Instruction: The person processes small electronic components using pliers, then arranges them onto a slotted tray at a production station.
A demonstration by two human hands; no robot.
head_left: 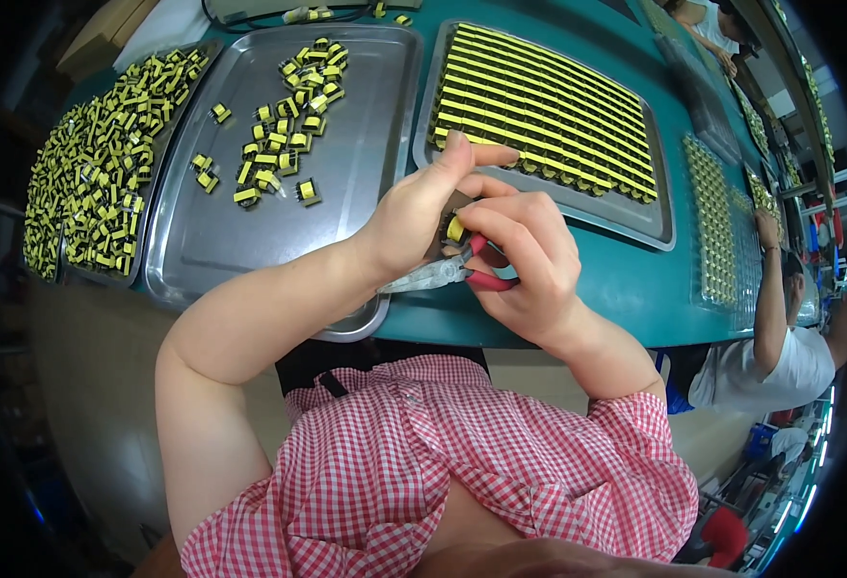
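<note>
The small yellow-and-black part (455,228) could slip and drop, I judge, because the right hand (536,252) seems to pinch it while also gripping the red-handled pliers (457,274). Their metal nose points left, just beside the left wrist, so a careless twist might poke the skin or knock the part. The part sits between both hands, at the right fingertips and against the curled fingers of the left hand (425,204); which one carries its weight I cannot tell. Beyond it, a tray (668,227) of neat rows rests on the bench (592,284).
</note>
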